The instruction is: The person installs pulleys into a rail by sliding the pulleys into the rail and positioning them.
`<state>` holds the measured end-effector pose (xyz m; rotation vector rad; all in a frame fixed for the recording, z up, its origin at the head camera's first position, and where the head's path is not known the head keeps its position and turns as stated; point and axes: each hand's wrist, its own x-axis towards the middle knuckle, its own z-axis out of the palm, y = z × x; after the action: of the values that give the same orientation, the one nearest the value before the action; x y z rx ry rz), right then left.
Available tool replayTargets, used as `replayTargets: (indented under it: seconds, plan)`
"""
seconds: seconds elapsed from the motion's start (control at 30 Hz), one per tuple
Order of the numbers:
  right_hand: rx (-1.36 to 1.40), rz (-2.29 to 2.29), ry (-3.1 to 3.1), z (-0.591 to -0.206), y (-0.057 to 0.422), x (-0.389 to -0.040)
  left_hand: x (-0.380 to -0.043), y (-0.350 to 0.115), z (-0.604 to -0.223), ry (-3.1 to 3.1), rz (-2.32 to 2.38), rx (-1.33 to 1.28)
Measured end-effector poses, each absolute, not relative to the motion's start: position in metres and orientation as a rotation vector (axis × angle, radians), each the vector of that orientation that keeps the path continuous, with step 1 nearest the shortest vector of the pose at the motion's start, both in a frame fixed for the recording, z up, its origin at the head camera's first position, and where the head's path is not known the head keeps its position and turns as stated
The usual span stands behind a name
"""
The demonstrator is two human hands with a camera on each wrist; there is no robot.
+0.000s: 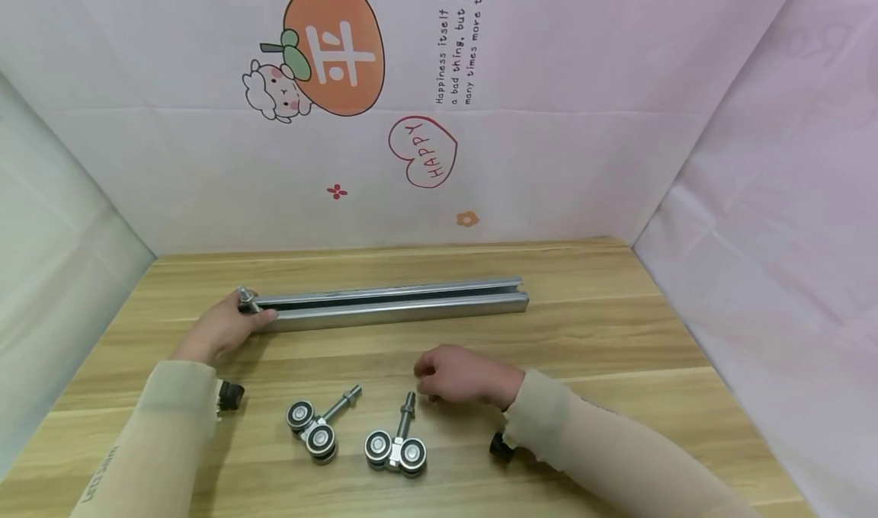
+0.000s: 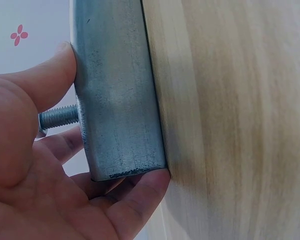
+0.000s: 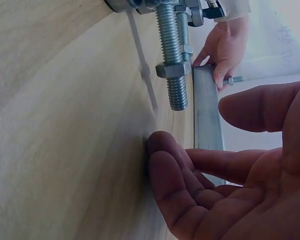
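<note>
A slotted steel rail (image 1: 405, 316) lies along the back of the wooden table, slot facing up. My left hand (image 1: 226, 324) grips its left end; in the left wrist view the thumb rests along the slot side and the fingers (image 2: 140, 202) curl about the cut end. From the slot there a threaded bolt (image 2: 60, 117) with a nut sticks up between thumb and fingers. My right hand (image 1: 463, 373) hovers low over the table, loosely curled and holding nothing. Close to its left lies a roller trolley (image 1: 395, 452) with a threaded bolt and nut; a second roller trolley (image 1: 313, 429) lies farther left.
The wooden table (image 1: 583, 335) meets a white printed cloth (image 1: 535, 137) at the back. White cloth walls (image 1: 782, 198) stand on both sides. Both trolleys lie in front of the rail, between my forearms.
</note>
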<state>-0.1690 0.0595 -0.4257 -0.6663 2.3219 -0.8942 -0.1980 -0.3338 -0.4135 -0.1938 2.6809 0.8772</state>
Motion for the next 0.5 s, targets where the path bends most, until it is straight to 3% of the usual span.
replayTargets:
  seconds: [0.5]
  plan:
    - [-0.594, -0.943, 2.236, -0.4272, 0.0504, -0.1620, -0.1999, -0.3356, -0.4161, 2.700, 0.878, -0.177]
